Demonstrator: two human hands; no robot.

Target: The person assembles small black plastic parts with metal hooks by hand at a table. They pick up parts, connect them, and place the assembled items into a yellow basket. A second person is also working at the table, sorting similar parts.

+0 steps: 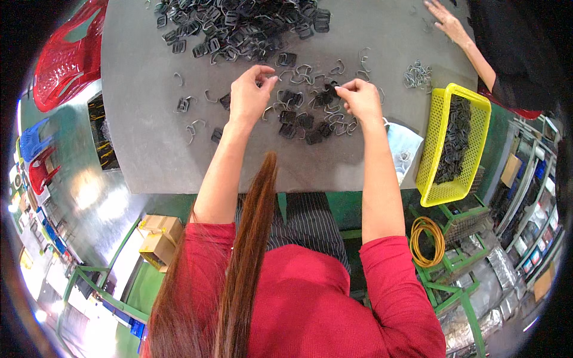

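Note:
My left hand is over the grey table with thumb and fingers curled into a pinch. Whatever lies between its fingertips is too small to make out. Thumb and forefinger of my right hand close on a small black plastic piece, low over the loose parts. Between and below both hands lie several black plastic buckles and bent metal wire hooks. Some wire hooks sit in the buckles, as on a buckle left of my left hand.
A large heap of black buckles with hooks covers the far side. At right stand a yellow basket of black parts, a pile of metal pieces and a pale blue sheet. Another person's hand reaches over the far right corner.

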